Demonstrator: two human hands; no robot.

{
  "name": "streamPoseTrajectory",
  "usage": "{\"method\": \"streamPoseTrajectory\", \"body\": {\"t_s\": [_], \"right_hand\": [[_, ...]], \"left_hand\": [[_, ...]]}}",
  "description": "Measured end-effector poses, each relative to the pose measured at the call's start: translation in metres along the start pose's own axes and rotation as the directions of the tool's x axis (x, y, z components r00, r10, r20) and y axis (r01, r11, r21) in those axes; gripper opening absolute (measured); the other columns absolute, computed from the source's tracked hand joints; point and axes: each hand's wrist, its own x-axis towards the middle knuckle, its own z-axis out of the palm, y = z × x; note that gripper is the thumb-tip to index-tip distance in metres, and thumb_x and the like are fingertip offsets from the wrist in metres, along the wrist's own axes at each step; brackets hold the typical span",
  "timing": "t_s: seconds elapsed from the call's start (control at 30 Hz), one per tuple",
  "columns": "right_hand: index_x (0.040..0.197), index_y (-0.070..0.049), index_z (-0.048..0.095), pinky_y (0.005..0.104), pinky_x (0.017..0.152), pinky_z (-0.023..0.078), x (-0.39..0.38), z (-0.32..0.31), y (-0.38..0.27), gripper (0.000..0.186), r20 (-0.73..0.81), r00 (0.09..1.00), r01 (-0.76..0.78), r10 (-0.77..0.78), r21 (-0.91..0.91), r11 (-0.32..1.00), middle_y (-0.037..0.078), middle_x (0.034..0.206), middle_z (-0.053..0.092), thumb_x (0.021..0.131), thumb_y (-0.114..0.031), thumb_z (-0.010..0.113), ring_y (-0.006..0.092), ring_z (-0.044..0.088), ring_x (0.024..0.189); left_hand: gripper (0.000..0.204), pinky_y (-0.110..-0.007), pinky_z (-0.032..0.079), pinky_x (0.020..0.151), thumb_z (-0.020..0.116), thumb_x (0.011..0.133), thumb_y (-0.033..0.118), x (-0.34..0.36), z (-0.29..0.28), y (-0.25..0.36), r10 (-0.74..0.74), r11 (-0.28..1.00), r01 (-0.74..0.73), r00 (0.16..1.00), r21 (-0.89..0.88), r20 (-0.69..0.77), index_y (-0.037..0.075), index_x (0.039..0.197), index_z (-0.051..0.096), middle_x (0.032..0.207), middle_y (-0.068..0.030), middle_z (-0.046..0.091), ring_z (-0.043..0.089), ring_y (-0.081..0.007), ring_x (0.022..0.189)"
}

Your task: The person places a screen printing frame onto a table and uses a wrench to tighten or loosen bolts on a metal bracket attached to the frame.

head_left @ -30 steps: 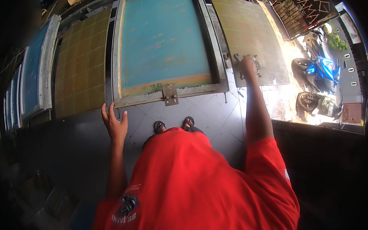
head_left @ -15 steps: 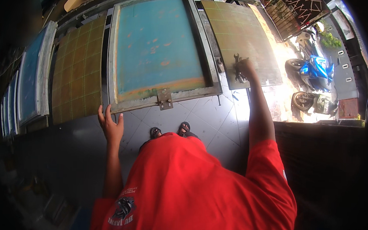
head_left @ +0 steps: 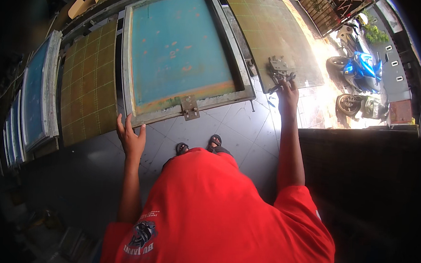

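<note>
A screen-printing frame [head_left: 250, 92] with blue mesh [head_left: 181, 55] lies before me, tilted slightly. A metal bracket [head_left: 190, 107] with bolts is fixed to the middle of its near edge. My left hand [head_left: 132, 140] is open at the frame's near left corner, its fingers apart; whether they touch the frame I cannot tell. Over the near edge of the brown board [head_left: 290, 31] at the right, my right hand [head_left: 288, 95] is closed on a dark wrench [head_left: 289, 76]. Just beyond it, loose metal plates [head_left: 278, 64] lie in a small pile on that board.
Another brown board [head_left: 91, 74] with green grid lines stands left of the frame. Several more framed screens [head_left: 36, 91] are farther left. Grey floor tiles [head_left: 216, 117] show beneath the near edge. A blue motorcycle [head_left: 361, 72] is parked outside at the right.
My right hand has drawn back toward me with the wrench, uncovering the metal plates. The left hand has stayed by the frame's corner. The view has shifted slightly.
</note>
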Motion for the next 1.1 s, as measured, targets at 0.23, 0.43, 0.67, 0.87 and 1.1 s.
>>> {"method": "streamPoseTrajectory", "body": {"t_s": [0.23,0.43,0.67,0.87,1.1], "right_hand": [[0.111,0.0,0.051,0.0243,0.077,0.047,-0.108,0.054,0.034,0.029,-0.213,0.944,-0.139,0.251,0.434,0.89,0.008,0.115,0.058,0.098,-0.025,0.058,0.0119,0.055,0.087],[0.1,-0.006,0.058,0.0296,0.078,0.049,-0.166,0.096,0.071,0.018,-0.027,0.952,-0.279,0.306,0.343,0.897,0.003,0.097,0.059,0.093,-0.021,0.066,0.01,0.056,0.084],[0.105,-0.01,0.057,0.025,0.073,0.043,-0.189,0.129,0.091,0.028,-0.121,0.862,-0.439,0.491,0.304,0.845,0.0,0.096,0.061,0.087,-0.022,0.074,0.0133,0.061,0.09],[0.102,-0.009,0.053,0.0265,0.074,0.045,-0.203,0.132,0.114,0.023,-0.099,0.862,-0.419,0.497,0.411,0.809,0.001,0.097,0.061,0.089,-0.019,0.07,0.0138,0.062,0.091],[0.107,-0.008,0.055,0.0275,0.074,0.047,-0.226,0.15,0.111,0.019,-0.084,0.866,-0.397,0.494,0.486,0.778,0.003,0.098,0.06,0.094,-0.021,0.062,0.0144,0.061,0.09]], "left_hand": [[0.058,-0.051,0.03,0.108,0.073,0.08,0.023,-0.006,-0.003,-0.013,-0.031,0.999,0.029,0.998,0.032,0.049,0.008,0.13,0.05,0.146,-0.0198,0.031,0.034,-0.0421,0.132],[0.062,-0.052,0.031,0.107,0.073,0.078,0.026,-0.006,0.001,-0.019,-0.013,0.998,0.01,0.998,0.056,0.061,0.009,0.132,0.048,0.145,-0.0195,0.032,0.035,-0.0438,0.129],[0.066,-0.053,0.029,0.107,0.074,0.077,0.025,-0.009,0.003,-0.025,0.025,0.998,-0.029,0.996,0.047,0.083,0.009,0.134,0.046,0.144,-0.0207,0.032,0.035,-0.0435,0.13],[0.068,-0.052,0.029,0.108,0.074,0.077,0.024,-0.011,0.0,-0.028,0.051,0.997,-0.058,0.992,0.056,0.115,0.008,0.136,0.043,0.145,-0.021,0.032,0.034,-0.0429,0.132],[0.073,-0.053,0.028,0.109,0.075,0.078,0.024,-0.009,0.0,-0.034,0.102,0.994,-0.108,0.983,0.034,0.151,0.005,0.138,0.039,0.144,-0.0231,0.032,0.033,-0.0436,0.133]]}}
